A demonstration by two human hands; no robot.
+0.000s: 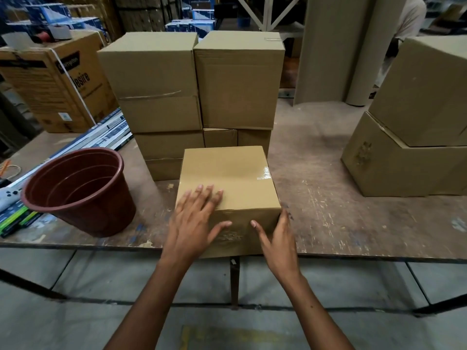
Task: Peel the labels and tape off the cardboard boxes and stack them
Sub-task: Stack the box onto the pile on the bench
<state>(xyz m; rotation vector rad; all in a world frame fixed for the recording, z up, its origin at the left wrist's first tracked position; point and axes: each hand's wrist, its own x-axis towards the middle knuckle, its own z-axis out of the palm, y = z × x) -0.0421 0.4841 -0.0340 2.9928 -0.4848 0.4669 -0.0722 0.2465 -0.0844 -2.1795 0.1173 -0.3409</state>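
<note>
A small cardboard box (232, 178) stands at the table's front edge, with shiny clear tape (264, 173) on its top right and a torn patch (231, 236) on its near face. My left hand (194, 221) lies flat on the box's top left, fingers straight, thumb on the near face. My right hand (278, 236) touches the near right corner with spread fingers. Behind the box rises a stack of several plain cardboard boxes (197, 82).
A brown plastic pot (78, 190) stands left of the box on the worn wooden table (341, 223). Two larger boxes (404, 152) are piled at the right. A printed carton (53, 82) and flat packages (106, 132) lie at the left. A person stands at the far right.
</note>
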